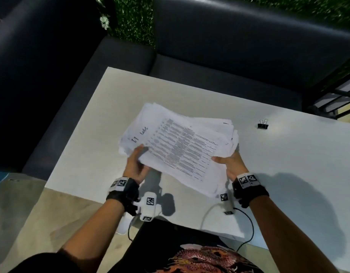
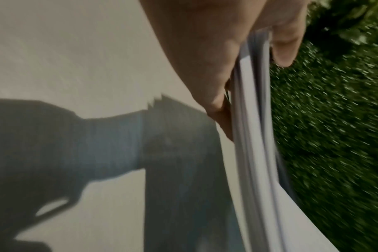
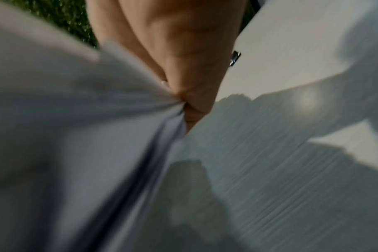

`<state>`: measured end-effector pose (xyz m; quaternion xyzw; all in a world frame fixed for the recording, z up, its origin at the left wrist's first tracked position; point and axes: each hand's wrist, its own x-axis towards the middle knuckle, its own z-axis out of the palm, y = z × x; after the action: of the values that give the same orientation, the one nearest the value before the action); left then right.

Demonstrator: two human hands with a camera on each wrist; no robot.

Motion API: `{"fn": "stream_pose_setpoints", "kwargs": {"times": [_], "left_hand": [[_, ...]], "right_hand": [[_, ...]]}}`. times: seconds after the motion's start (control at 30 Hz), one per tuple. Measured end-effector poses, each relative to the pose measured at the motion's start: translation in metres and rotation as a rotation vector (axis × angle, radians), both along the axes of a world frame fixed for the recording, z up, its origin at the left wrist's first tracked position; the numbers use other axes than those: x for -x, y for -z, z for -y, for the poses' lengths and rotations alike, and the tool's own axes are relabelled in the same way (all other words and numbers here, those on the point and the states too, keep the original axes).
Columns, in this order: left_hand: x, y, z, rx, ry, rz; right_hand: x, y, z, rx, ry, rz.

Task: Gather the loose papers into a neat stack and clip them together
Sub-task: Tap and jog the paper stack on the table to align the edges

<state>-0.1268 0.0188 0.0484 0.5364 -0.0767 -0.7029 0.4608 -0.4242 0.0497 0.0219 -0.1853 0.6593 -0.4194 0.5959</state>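
Note:
A thick, uneven sheaf of white printed papers (image 1: 180, 144) is held up above the white table (image 1: 288, 164), its sheets fanned out of line. My left hand (image 1: 136, 160) grips its left near edge, thumb on top and fingers underneath; the left wrist view shows the paper edges (image 2: 255, 136) pinched between thumb and fingers. My right hand (image 1: 227, 162) grips the right near edge, and the right wrist view shows the papers (image 3: 76, 119) bunched at my fingers. A black binder clip (image 1: 263, 124) stands on the table to the right, also visible as the clip (image 3: 235, 58) behind my right hand.
A dark sofa (image 1: 229, 46) runs along the table's far side and left. Green hedge (image 1: 132, 18) shows behind it. Cables (image 1: 247, 229) trail from my wrist cameras over the table's near edge.

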Motion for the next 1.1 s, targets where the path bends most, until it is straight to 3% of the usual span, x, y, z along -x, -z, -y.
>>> {"fn": "stream_pose_setpoints", "kwargs": {"times": [0.07, 0.13, 0.27, 0.43, 0.53, 0.63, 0.73, 0.83, 0.97, 1.1], "left_hand": [[-0.031, 0.004, 0.0, 0.02, -0.034, -0.12], [-0.055, 0.013, 0.0, -0.033, 0.032, -0.045], [-0.057, 0.05, -0.003, -0.202, 0.515, 0.141], [-0.03, 0.066, 0.006, -0.145, 0.755, 0.663], [-0.019, 0.049, 0.015, 0.072, 0.718, 0.814], [-0.011, 0.02, 0.019, 0.247, 0.527, 0.673], [-0.011, 0.005, 0.016, 0.435, 0.335, 0.632], [-0.016, 0.003, 0.009, 0.489, 0.232, 0.64], [-0.019, 0.019, 0.011, 0.447, 0.321, 0.708], [-0.03, 0.018, 0.025, 0.462, 0.341, 0.725]], "right_hand": [[0.018, 0.01, -0.004, -0.011, -0.088, -0.107], [0.032, 0.021, -0.005, -0.027, -0.179, -0.132], [0.033, 0.03, -0.002, -0.122, -0.353, -0.175], [0.013, 0.04, 0.003, -0.116, -0.396, -0.542], [0.01, 0.036, 0.011, -0.038, -0.271, -0.579], [-0.001, -0.007, 0.016, 0.05, -0.013, -0.493], [0.001, -0.025, 0.011, 0.159, 0.192, -0.414], [0.008, -0.019, -0.003, 0.222, 0.156, -0.355], [0.004, -0.007, -0.003, 0.23, 0.088, -0.382], [0.013, -0.004, 0.001, 0.207, 0.133, -0.326]]}}
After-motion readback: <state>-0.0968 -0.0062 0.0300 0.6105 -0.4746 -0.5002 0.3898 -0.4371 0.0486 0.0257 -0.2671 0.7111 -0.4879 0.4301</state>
